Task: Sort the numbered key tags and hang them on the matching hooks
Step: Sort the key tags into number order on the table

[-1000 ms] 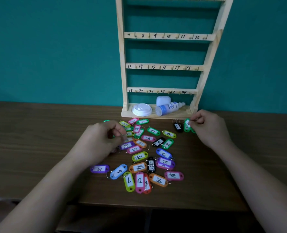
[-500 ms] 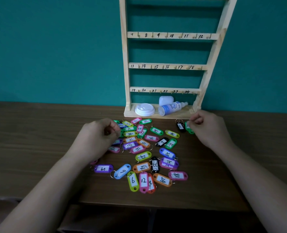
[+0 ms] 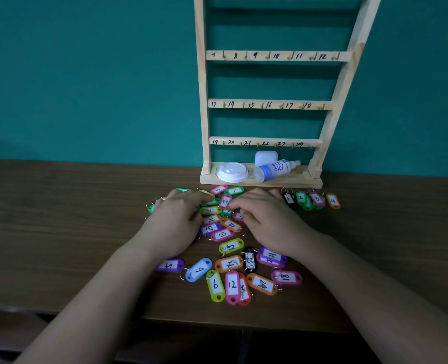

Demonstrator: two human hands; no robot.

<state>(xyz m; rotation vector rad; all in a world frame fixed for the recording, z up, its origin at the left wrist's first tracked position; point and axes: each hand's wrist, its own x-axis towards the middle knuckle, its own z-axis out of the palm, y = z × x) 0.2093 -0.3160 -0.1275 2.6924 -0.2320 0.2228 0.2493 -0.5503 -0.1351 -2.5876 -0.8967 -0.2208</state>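
A wooden hook rack [image 3: 202,101] stands against the teal wall, its rails numbered 7 to 24 and every visible hook bare. Several coloured numbered key tags lie in a pile on the brown table [image 3: 60,232], among them pink 12 [image 3: 232,285], blue 9 [image 3: 198,269] and orange 24 [image 3: 262,284]. My left hand [image 3: 175,222] lies palm down on the pile's left side. My right hand [image 3: 267,219] rests on its right side, fingertips by a pink tag [image 3: 225,200]. Tags black 1 [image 3: 288,199], green 2 [image 3: 301,197], pink 3 [image 3: 317,199] and orange 4 [image 3: 333,200] sit in a row to the right.
On the rack's base lie a white cup lid [image 3: 232,172], a small spray bottle [image 3: 275,169] on its side and a white case [image 3: 266,156]. The table's front edge [image 3: 217,321] runs just below the nearest tags.
My right hand left the tag row by the rack's right foot and moved left onto the pile. My left hand flattened over the pile's left side. The view shifted slightly.
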